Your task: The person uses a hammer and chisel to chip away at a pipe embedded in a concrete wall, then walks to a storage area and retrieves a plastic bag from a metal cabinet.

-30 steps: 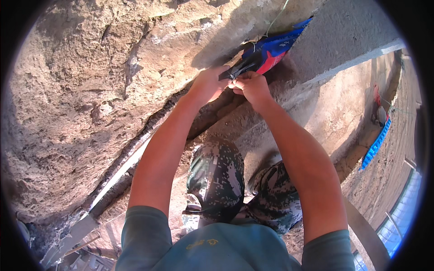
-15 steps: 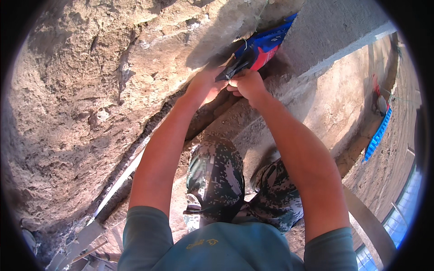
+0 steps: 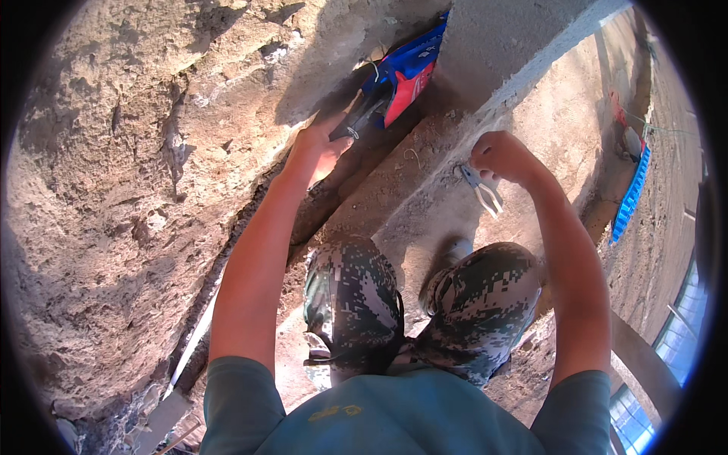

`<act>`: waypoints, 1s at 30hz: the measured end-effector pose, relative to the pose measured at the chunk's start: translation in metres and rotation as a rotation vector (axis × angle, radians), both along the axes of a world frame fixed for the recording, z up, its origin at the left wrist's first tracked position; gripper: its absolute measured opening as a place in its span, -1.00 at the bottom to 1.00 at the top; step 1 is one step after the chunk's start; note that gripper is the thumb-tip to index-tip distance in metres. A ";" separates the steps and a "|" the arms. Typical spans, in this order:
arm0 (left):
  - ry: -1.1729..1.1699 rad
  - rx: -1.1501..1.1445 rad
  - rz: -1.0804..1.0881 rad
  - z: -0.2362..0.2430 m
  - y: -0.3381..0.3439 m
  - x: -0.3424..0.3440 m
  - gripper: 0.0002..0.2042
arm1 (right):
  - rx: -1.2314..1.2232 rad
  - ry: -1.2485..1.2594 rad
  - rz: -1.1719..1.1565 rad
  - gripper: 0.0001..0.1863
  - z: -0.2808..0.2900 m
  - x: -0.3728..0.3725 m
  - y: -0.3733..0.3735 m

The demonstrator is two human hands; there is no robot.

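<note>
A rough earth wall [image 3: 114, 189] fills the left, dropping to a dirt trench floor [image 3: 409, 197] beside a grey concrete slab [image 3: 500, 45]. The left hand [image 3: 318, 148] grips a dark tool [image 3: 362, 117] whose long axis slants up-right toward a blue and red bag [image 3: 406, 76]. The right hand [image 3: 500, 155] is closed on pliers [image 3: 481, 188], handles pointing down-right.

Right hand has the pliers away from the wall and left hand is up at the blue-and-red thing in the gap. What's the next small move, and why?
Probably bring the pliers in the right hand back up to the blue-and-red object. The left hand grips a dark part at its lower end, wedged between rough rock and the grey concrete block, while the tool hangs well apart from it.
</note>
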State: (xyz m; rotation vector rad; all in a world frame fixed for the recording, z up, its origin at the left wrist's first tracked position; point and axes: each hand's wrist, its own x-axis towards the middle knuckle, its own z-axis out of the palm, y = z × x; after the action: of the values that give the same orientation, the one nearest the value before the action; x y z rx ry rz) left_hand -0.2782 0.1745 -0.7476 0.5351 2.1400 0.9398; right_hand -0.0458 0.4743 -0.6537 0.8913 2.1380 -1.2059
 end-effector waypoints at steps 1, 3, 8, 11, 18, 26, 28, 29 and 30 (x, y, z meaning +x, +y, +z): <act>-0.058 0.040 0.022 -0.008 -0.001 -0.003 -0.43 | 0.041 -0.068 -0.036 -0.76 -0.025 0.028 0.008; -0.129 0.077 0.037 -0.013 -0.001 -0.004 -0.43 | 0.376 -0.032 0.118 -0.67 -0.074 0.085 0.009; -0.205 0.089 0.093 -0.012 -0.002 -0.004 -0.40 | 0.514 -0.170 0.114 -0.41 -0.144 0.143 -0.014; -0.234 0.094 0.108 -0.001 0.002 0.000 -0.39 | 0.597 -0.109 0.111 -0.39 -0.168 0.149 -0.024; -0.128 0.103 0.008 -0.012 -0.005 -0.006 -0.41 | 0.637 -0.117 0.225 -0.58 -0.205 0.160 -0.010; -0.209 0.094 0.054 -0.023 -0.009 -0.009 -0.39 | 0.292 -0.212 -0.209 -0.74 -0.133 0.142 -0.036; -0.225 0.077 0.045 -0.021 -0.007 -0.009 -0.39 | 0.129 -0.107 -0.484 -0.86 -0.089 0.145 -0.034; -0.199 0.037 0.026 -0.008 -0.001 -0.007 -0.39 | 0.143 -0.093 -0.465 -0.88 -0.056 0.133 -0.030; -0.171 0.010 0.020 -0.004 -0.002 -0.007 -0.39 | 0.150 -0.070 -0.442 -0.90 -0.027 0.119 -0.024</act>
State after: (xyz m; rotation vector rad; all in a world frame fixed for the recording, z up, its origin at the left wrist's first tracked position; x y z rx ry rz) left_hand -0.2854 0.1725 -0.7512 0.4228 1.9916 0.9723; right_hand 0.0729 0.4504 -0.6803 1.5085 2.0569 -1.2014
